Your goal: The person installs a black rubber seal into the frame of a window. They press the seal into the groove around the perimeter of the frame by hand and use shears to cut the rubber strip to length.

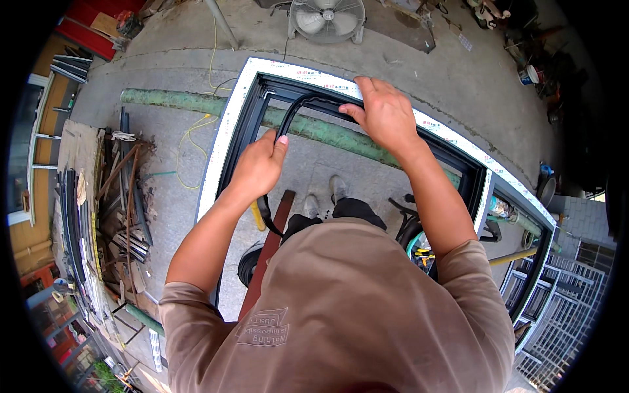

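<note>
The flexible black rubbery strip (292,109) probably handles best untwisted and unstretched, with steady thumb pressure close beside the inner edge of the rectangular dark frame faced in white printed film (308,76). The left grip (255,164) pinches the strip; the right grip (388,114) curls over the far bar, though whether it pinches the strip, I cannot tell. The strip arches slim and glossy inside the far left corner.

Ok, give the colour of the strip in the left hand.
The strip is black, clearest in the head view.

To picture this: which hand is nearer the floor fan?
Right. The right hand is on the frame's far side, toward the floor fan; the left hand holds a black strip farther back.
</note>
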### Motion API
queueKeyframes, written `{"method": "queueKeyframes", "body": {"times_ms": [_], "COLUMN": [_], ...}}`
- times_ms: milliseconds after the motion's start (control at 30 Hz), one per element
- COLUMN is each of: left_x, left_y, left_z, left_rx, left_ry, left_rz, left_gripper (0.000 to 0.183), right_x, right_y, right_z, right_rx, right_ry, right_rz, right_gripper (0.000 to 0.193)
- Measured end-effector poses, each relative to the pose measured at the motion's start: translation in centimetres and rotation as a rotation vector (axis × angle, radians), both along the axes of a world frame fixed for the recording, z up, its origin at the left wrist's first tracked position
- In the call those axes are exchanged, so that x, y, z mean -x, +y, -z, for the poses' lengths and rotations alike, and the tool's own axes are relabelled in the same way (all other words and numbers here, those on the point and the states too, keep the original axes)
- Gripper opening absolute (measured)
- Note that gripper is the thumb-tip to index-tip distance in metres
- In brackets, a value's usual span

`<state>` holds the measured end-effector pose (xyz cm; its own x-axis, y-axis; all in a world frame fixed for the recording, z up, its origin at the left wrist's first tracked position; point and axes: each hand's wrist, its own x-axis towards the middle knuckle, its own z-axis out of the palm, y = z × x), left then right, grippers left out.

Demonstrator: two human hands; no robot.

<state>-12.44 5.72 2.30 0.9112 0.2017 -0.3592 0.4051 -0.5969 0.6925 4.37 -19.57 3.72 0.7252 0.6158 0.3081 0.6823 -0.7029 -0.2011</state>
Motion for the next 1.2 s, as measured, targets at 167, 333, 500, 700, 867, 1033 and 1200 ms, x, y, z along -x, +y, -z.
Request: {"method": "queueKeyframes", "body": {"times_ms": [167,333,500,700,867,1033,1200], "left_x": [-0.1,0.1,-0.1,-1.2,-2.5,-2.1,-2.5], "left_y": [0.0,-0.4,-0.1,0.0,1.0,0.5,0.8], "left_z": [-0.3,-0.9,-0.3,-0.3,-0.7,0.1,0.4], "left_rx": [-0.036,-0.037,-0.022,-0.166,-0.217,-0.19,-0.14], "left_ry": [0.035,0.064,0.018,-0.081,-0.118,-0.14,-0.2], "left_rz": [0.026,0.056,0.009,0.057,0.015,-0.002,-0.06], "left_gripper": [0.047,0.046,0.047,0.046,0.05,0.048,0.049], "right_x": [0.1,0.3,0.1,-0.1,0.0,-0.5,-0.2], "right_y": [-0.1,0.0,0.1,0.5,4.9,5.7,5.8], "right_z": [0.3,0.9,1.0,1.0,0.3,1.3,0.8], "right_rx": [0.073,0.11,0.147,0.149,0.201,0.162,0.157], "right_ry": [-0.046,-0.135,-0.159,-0.155,-0.191,-0.161,-0.123], "right_rz": [-0.006,0.011,-0.005,0.01,-0.086,-0.093,-0.065], "right_gripper": [0.074,0.07,0.068,0.067,0.075,0.075,0.068]}}
